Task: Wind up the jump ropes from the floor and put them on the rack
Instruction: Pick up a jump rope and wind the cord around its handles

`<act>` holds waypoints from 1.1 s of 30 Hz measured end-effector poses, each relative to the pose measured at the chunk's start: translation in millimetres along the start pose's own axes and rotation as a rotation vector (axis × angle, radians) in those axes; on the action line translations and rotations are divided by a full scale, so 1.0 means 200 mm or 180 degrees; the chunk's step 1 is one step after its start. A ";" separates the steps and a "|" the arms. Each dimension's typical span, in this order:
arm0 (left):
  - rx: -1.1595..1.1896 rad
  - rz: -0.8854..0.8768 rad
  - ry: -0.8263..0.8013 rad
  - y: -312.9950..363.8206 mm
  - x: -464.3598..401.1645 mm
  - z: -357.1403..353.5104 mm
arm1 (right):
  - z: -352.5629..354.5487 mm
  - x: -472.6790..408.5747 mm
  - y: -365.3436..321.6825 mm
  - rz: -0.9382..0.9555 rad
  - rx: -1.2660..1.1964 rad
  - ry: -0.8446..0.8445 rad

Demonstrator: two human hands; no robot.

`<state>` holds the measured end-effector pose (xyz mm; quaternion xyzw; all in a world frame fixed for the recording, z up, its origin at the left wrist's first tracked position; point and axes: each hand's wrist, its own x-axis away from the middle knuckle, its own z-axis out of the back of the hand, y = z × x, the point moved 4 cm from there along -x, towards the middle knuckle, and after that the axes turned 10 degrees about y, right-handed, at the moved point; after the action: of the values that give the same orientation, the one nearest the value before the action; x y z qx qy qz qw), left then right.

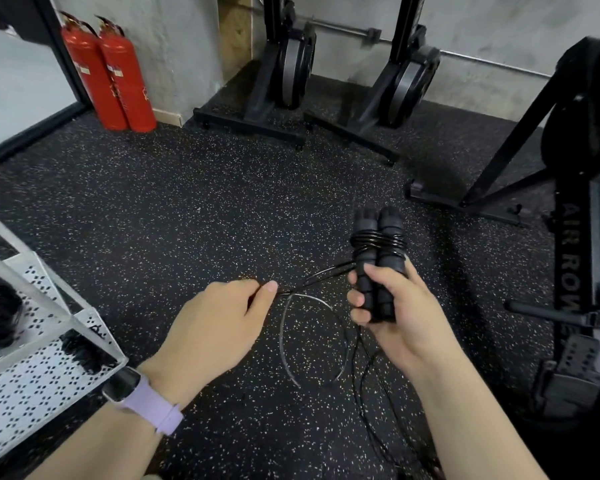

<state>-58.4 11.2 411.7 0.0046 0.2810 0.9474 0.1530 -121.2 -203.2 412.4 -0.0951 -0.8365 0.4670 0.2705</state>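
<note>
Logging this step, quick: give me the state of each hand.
Left hand: pinching the black cord between thumb and fingers.
Right hand: gripping the two jump rope handles, cord partly wound round them.

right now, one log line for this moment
stage: winding | right hand: grips paired handles | left hand: pinches cord | rack: left

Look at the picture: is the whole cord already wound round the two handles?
No: the cord still trails loose below the handles.
</note>
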 end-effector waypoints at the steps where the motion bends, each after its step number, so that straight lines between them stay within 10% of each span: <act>1: -0.0027 -0.0046 0.0007 0.01 0.00 0.00 | 0.03 -0.01 -0.01 0.0078 0.0145 0.0148; 15: 0.1286 0.0065 0.0162 0.08 0.01 0.06 | 0.09 -0.08 0.01 0.0551 0.1337 0.0554; 33: 0.1630 0.1134 0.1143 -0.20 -0.08 0.15 | 0.34 -0.16 -0.11 0.1097 0.0778 0.1706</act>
<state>-28.8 54.3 415.7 -0.0748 0.5264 0.8438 -0.0724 -129.4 -276.9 390.9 -0.3213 -0.6451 0.5610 0.4072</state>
